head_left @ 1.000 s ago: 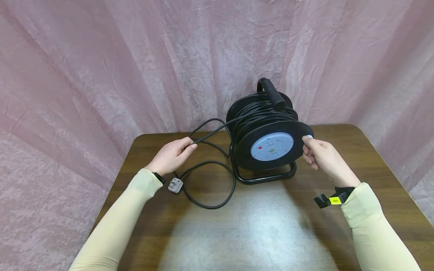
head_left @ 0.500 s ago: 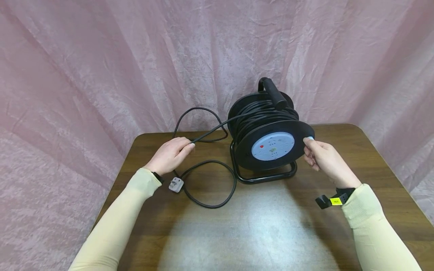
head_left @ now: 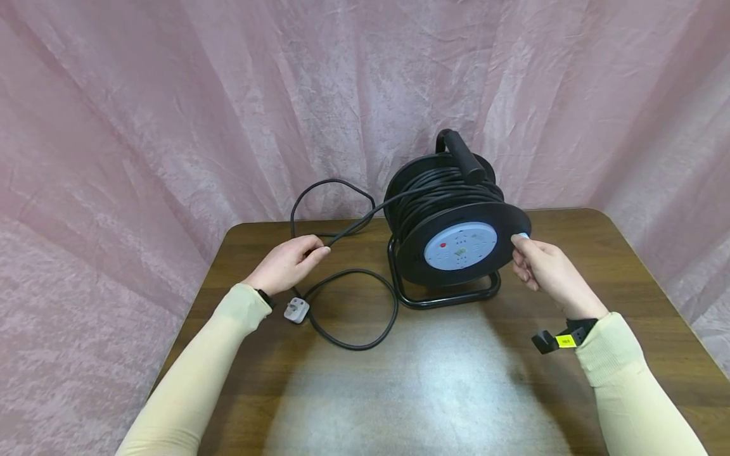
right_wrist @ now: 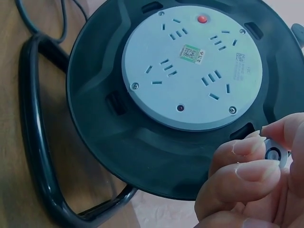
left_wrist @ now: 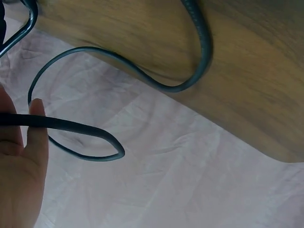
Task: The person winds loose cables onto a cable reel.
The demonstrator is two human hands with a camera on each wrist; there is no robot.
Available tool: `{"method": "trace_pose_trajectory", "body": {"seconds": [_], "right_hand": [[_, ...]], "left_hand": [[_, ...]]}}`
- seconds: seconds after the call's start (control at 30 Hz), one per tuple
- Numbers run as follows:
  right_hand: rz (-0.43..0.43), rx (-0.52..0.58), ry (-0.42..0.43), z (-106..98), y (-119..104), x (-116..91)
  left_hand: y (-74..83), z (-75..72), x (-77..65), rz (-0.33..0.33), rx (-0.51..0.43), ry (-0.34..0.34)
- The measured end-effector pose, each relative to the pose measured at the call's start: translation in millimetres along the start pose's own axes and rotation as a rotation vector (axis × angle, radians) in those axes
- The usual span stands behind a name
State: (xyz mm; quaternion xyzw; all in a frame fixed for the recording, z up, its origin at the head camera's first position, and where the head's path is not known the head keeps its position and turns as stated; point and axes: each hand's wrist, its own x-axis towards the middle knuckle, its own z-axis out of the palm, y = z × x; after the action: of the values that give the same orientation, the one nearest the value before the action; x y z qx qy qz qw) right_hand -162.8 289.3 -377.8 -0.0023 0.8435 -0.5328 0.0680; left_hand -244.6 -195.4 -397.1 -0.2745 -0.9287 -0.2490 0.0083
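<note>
Two hands loaded: left hand (head_left: 285, 263) pinches cable (left_wrist: 80, 127), right hand (head_left: 544, 266) has fingers gripping the small knob (right_wrist: 274, 154). Reel (head_left: 441, 221) stands on the table (head_left: 582, 253). Rear loop (head_left: 333, 181) has swung left, clear of the frame (head_left: 447, 302); snag there looks less likely.

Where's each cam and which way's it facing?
Head: worn there, facing forward and down at cable reel; left grip, right grip, both sleeves show.
Left wrist: worn there, facing cable and pink curtain; part of left grip shows.
Right wrist: worn there, facing socket panel; right grip pinching winding knob.
Head and right wrist share the socket panel.
</note>
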Motion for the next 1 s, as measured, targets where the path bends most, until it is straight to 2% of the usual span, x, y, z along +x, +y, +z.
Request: {"method": "trace_pose_trajectory", "body": {"seconds": [0.2, 0.3, 0.57, 1.0], "right_hand": [[0.011, -0.027, 0.004, 1.1, 3.0, 0.5], [0.02, -0.028, -0.004, 1.6, 5.4, 0.5], [0.04, -0.004, -0.011, 4.1, 10.6, 0.3], [0.053, 0.028, -0.018, 7.6, 18.0, 0.8]], "left_hand": [[-4.6, -0.6, 2.1, 0.031, 0.022, 0.019], [-7.7, -0.6, 3.7, 0.026, 0.034, 0.017], [-10.8, 3.8, 4.9, -0.049, 0.051, -0.038], [7.8, 13.0, 10.7, -0.161, -0.03, -0.119]]}}
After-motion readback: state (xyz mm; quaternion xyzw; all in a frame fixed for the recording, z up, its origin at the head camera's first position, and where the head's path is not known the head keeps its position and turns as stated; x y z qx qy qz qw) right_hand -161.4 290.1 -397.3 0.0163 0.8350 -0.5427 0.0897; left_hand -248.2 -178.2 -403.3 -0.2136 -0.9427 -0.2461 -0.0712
